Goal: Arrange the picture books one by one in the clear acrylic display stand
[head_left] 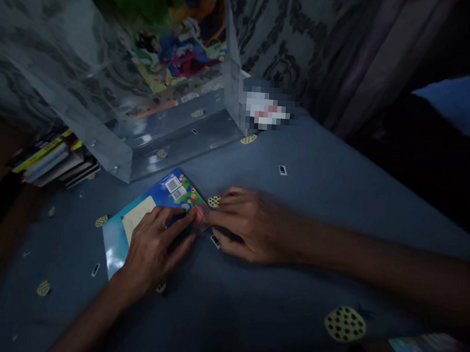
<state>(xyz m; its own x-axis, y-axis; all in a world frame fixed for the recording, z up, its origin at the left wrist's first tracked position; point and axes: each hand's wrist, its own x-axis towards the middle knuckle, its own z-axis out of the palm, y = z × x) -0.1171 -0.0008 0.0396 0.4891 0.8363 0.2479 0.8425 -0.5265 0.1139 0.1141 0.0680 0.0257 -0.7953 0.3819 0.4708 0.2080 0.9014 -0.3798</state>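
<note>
A thin blue book [162, 190] with a pale text panel, a printed code and colourful pictures lies flat on the table. My left hand [155, 241] rests over its lower right part, fingers stretched out and lying on the cover. At the book's right corner is my right hand [251, 225], its fingers bent and its thumb drawn in close to them. Between the two hands' fingertips shows a small reddish, partly see-through patch [200, 216]. Blur and dim light hide whether it is loose film or part of the cover, and what the right fingertips pinch.
Behind the book stands a large clear plastic box [129, 163] with a colourful picture behind it. Stacked books [55, 158] lie at the left. A blurred-out white item [266, 111] is at the back right. The grey-blue tablecloth [298, 196] has pineapple prints; patterned curtains hang behind.
</note>
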